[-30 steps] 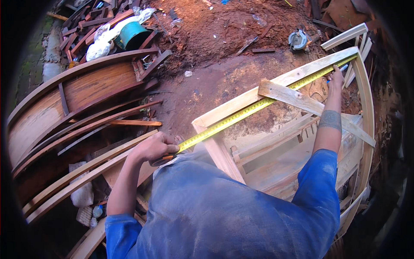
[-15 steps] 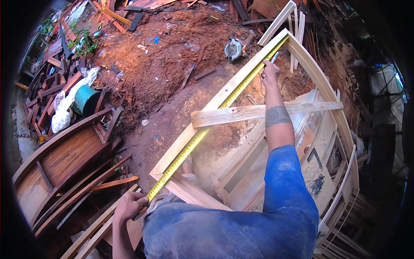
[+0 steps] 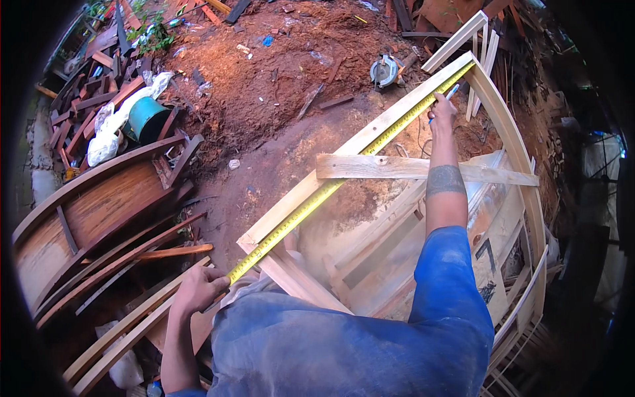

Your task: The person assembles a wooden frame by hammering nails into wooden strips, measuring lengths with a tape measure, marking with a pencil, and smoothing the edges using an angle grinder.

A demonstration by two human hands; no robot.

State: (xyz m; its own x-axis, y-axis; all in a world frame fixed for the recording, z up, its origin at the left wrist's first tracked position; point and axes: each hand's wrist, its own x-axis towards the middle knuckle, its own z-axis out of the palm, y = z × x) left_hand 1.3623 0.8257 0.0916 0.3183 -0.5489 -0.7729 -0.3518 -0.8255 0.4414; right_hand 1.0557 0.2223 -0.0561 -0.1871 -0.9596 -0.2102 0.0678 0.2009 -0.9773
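Observation:
A yellow tape measure (image 3: 316, 201) is stretched along the inner edge of a long pale board (image 3: 374, 130), part of a curved wooden frame in front of me. At the near end my left hand (image 3: 200, 290) is closed on the tape, its case hidden by my fingers. Close to the far corner, my right hand (image 3: 443, 111) grips a slim pen or pencil (image 3: 452, 91) beside the tape. Beyond the hand, the tape runs on to the corner. A shorter crosspiece (image 3: 370, 167) lies over the long board and tape, passing under my right forearm to the curved side (image 3: 506, 126).
A circular saw (image 3: 384, 71) rests on the sawdust-covered ground (image 3: 278, 99). Dark curved frames (image 3: 99, 205) and long strips (image 3: 132, 317) lie to the left. Behind them are a green bucket (image 3: 148, 120), a white plastic bag (image 3: 104, 147) and scrap wood (image 3: 86, 106).
The whole scene has shifted a little to the right in view. Both hands keep their hold, and the pen in my right hand leans further right.

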